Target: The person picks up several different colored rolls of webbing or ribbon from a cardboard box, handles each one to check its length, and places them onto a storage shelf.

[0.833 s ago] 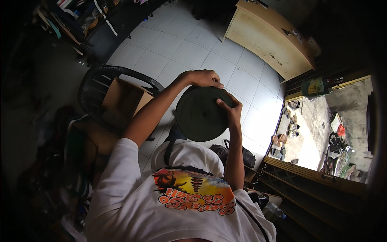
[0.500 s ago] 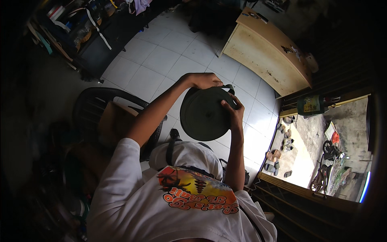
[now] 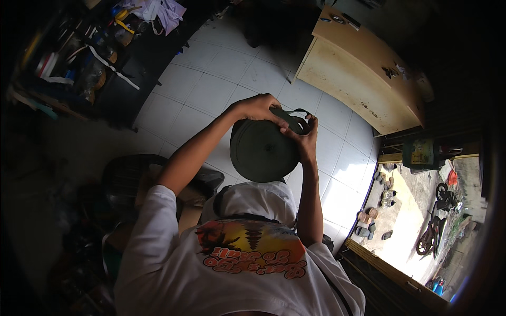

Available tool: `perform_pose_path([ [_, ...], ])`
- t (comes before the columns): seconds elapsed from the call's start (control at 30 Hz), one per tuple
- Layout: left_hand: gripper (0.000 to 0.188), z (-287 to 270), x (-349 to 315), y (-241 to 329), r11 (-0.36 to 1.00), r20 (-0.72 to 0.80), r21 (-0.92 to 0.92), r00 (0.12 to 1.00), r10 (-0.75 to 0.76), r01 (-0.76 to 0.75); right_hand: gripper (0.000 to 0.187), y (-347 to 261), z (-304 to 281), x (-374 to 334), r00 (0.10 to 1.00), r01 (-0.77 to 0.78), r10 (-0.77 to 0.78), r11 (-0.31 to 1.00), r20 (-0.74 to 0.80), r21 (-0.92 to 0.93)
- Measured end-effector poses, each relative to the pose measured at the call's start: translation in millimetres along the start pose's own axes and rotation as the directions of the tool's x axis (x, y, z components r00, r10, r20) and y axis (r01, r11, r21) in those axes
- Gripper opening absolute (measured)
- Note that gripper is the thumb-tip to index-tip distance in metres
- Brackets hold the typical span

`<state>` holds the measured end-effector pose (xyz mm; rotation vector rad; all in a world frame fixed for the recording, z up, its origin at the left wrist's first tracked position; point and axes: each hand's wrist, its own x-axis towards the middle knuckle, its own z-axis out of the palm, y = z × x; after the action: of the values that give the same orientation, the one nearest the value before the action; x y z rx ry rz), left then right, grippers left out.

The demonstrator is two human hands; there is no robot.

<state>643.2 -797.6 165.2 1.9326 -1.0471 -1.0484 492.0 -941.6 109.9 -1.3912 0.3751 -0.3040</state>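
A large round roll of dark green webbing is held up in front of my lap, its flat spiral side facing me. My left hand is closed over its upper edge, thumb lying across the face. On the right rim, my right hand grips the roll with its thumb near the left thumb. A loose end of the webbing makes a small loop at the upper right, by the right fingers. Some fingertips are hidden behind the roll.
A dark plastic chair with a cardboard box is at my left. Farther left, a black rack holds straps and odds and ends. A wooden desk stands ahead right. Several shoes lie outside the doorway at right.
The roll has shifted slightly left. My left thumb has come round onto its face, and the right fingers have moved up by the loose loop. The whole view has turned a little.
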Motion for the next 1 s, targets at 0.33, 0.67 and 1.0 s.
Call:
perform_pose_path([
  [0.33,0.049,-152,24,-26,0.969,-0.346,-0.193,0.914,-0.212,0.152,0.082,-53,71,184,0.978,-0.044,0.018,0.992,0.208,0.118],
  [0.67,0.062,-296,-93,-75,0.936,-0.742,-0.345,0.592,-0.315,0.067,0.047,-124,295,388,0.389,0.051,0.004,0.998,0.921,-0.026],
  [1.0,0.075,-436,-231,-147,0.896,-0.823,-0.42,0.357,-0.442,0.144,0.044,-144,504,453,0.191,0.4,0.178,0.884,0.965,-0.242],
])
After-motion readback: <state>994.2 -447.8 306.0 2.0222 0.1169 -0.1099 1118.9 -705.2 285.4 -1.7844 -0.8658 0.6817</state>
